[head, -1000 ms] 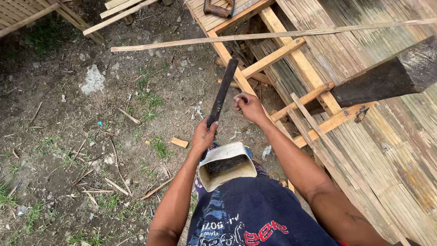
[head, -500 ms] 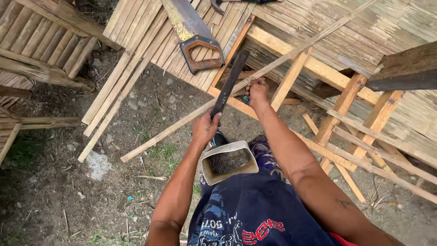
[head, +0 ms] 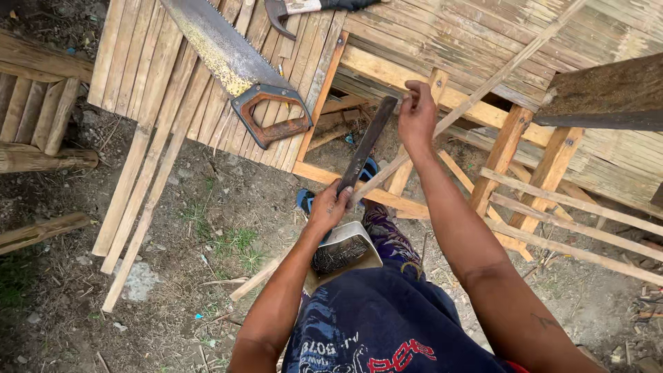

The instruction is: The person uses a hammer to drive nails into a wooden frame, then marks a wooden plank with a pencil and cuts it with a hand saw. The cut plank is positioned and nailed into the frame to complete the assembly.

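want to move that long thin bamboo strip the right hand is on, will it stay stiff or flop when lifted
The strip is long and very thin, so it would likely bow and whip if lifted by one end. It looks light for its length. The right hand pinches it near the middle, which should limit sag. Split edges may be splintery rather than slippery.

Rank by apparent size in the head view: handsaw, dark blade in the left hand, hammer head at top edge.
1. Handsaw, largest: long blade plus handle.
2. Dark blade, held in the left hand; nearer the camera, so true size is unsure.
3. Hammer head, smallest, partly cropped.
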